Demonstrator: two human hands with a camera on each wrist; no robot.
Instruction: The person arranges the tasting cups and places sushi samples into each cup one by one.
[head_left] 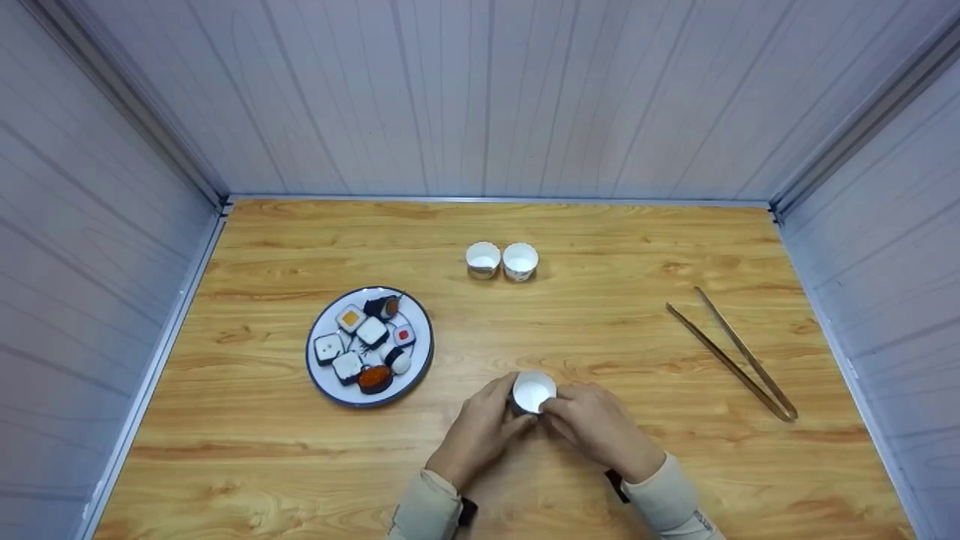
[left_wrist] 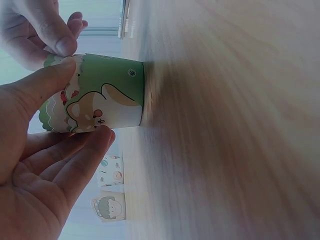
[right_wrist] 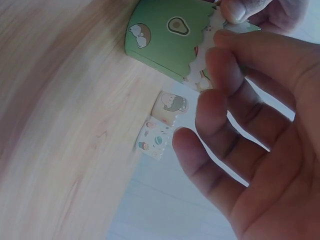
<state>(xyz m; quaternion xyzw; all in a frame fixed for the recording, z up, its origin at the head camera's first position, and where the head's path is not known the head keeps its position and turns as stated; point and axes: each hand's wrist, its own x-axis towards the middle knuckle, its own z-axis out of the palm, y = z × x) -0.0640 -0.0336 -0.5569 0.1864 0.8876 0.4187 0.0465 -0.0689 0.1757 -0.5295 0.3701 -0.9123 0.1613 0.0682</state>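
Observation:
A small green paper baking cup (head_left: 534,391) with a white scalloped rim and a cartoon animal print (left_wrist: 107,97) stands upright on the table near the front middle. From the left side, my left hand (head_left: 480,424) holds it, thumb on the near side and fingers around the other. My right hand (head_left: 600,424) pinches the cup's rim between thumb and index finger, its other fingers (right_wrist: 210,107) loosely bent beside the wall. In the head view the cup's inside looks plain white.
Two similar printed cups, one left (head_left: 483,260) and one right (head_left: 520,262), stand side by side toward the back. Left of the hands is a blue-rimmed white plate (head_left: 422,322) bearing several sushi pieces (head_left: 371,331). Metal tongs (head_left: 726,361) lie spread at the right. Pale panels wall three sides.

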